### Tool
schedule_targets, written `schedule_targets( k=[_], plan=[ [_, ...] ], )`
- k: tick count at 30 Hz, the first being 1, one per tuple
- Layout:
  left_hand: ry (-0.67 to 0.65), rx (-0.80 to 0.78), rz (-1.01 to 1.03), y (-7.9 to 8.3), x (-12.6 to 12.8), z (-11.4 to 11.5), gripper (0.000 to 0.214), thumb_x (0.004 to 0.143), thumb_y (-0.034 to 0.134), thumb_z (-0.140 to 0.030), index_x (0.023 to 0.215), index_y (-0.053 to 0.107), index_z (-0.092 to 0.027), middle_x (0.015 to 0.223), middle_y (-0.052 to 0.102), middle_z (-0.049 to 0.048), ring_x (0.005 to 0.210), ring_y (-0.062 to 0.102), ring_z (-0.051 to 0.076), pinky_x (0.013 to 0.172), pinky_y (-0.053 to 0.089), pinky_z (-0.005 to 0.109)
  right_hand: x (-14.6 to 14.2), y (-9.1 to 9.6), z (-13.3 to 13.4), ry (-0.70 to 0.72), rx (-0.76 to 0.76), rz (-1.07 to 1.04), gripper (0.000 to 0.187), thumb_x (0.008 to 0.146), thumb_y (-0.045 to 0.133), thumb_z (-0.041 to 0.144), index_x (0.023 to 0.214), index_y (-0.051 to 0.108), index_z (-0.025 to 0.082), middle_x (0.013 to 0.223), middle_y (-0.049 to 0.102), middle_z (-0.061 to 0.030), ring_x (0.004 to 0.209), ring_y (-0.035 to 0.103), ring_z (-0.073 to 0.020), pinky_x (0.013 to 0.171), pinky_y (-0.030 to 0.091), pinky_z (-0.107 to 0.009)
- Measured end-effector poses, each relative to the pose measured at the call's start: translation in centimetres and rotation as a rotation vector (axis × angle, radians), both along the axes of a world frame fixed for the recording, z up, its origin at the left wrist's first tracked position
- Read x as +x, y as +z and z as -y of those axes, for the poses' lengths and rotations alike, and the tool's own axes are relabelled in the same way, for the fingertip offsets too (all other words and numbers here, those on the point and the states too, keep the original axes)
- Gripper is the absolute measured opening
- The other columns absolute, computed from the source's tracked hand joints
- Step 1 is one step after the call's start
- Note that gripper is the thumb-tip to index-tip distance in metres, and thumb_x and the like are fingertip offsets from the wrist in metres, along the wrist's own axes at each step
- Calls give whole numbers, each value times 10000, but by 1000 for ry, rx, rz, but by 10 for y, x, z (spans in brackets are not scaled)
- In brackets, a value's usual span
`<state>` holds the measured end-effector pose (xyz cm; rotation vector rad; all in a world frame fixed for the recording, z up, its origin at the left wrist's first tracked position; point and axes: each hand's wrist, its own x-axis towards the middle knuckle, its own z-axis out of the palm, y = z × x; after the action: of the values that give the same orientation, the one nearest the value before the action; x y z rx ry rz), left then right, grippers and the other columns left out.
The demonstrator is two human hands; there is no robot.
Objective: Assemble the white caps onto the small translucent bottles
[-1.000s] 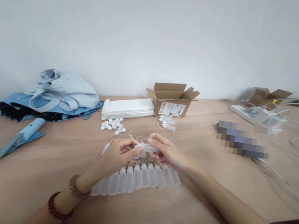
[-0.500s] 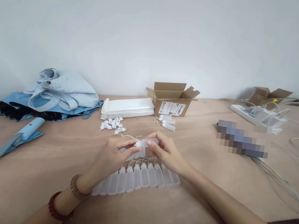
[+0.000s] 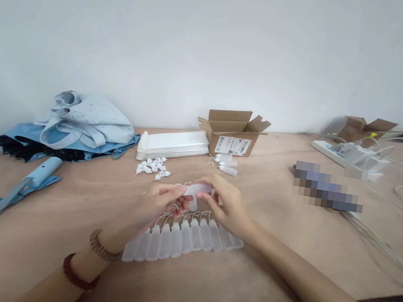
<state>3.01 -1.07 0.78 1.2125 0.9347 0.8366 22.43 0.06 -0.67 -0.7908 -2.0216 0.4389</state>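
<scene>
As left hand and right hand held a bottle, a bottle row lay nearer the person

Left thumb and fingers pinched one end; the right grasped the other, the bottle raised off the table. I could see caps beyond the grip, to its left, and a box farther back, slightly right.

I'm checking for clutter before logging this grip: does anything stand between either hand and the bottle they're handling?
Nothing visible does. The left hand and right hand touch the translucent bottle at opposite ends. The row of bottles lies nearer the wearer, not in between.
</scene>
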Motion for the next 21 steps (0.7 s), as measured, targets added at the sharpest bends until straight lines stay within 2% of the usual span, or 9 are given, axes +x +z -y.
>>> schedule_targets(
  k=[2,5,10,14,17,21],
  plan=[
    [3,-21,19,0,0,0,362,800,609,-450,765,669,-95,690,597,50,588,515,117,516,418,236,0,-1,0,3,100,20,177,925,485,257,1050,574,169,890,623,-66,712,541,-146,628,419,-251],
    [18,73,-33,-2,-2,-1,356,800,608,-443,742,670,-97,687,602,50,605,515,119,554,427,241,0,-1,1,-4,87,4,172,920,498,254,1004,606,149,808,629,-46,662,536,-130,613,411,-239],
    [23,385,-317,-7,-5,1,259,840,586,-377,828,697,-143,730,630,32,661,536,128,614,434,236,1,-3,-2,-30,-144,-64,203,891,541,306,921,669,152,666,608,5,552,483,-101,531,360,-220],
    [121,506,-305,-6,-2,3,206,816,626,-332,924,688,-168,837,660,34,763,568,150,678,460,240,1,-4,-4,-33,-308,-120,239,877,549,355,885,678,154,664,610,9,561,471,-102,529,343,-224],
    [104,437,-281,-2,-1,2,245,835,594,-376,891,684,-156,856,669,46,716,574,136,672,480,247,-1,-2,-3,-10,-320,-162,217,878,543,335,897,669,159,739,637,-7,626,512,-120,566,368,-232],
    [-27,206,-194,-3,-1,0,411,875,473,-481,824,652,-114,737,634,68,634,571,152,518,484,255,-2,1,-1,44,-255,-149,178,881,540,285,943,661,171,827,663,-24,689,541,-132,598,393,-236]
  ],
)
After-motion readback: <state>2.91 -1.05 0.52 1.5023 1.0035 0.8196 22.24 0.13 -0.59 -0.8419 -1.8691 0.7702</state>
